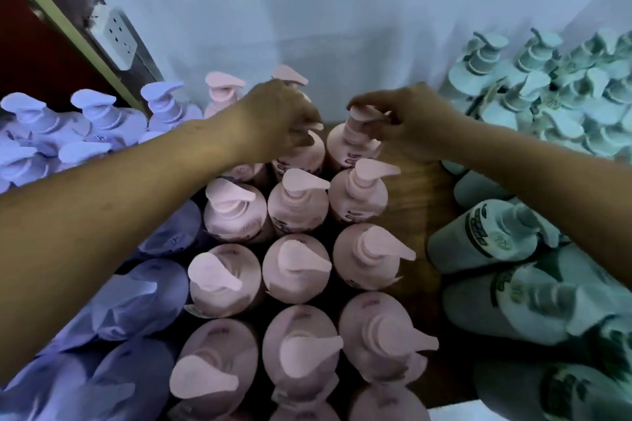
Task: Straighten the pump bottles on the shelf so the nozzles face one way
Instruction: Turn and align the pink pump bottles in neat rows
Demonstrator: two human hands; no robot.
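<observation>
Right hand (415, 121) seemingly around pink pump (361, 114)

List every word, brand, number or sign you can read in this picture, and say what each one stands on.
Nothing can be read with certainty.
pink pump bottles: dark print on the labels, too blurred to read.
green pump bottles: bold dark lettering and a round emblem, too blurred to read.
purple pump bottles: small dark marks, too small to read.
</observation>
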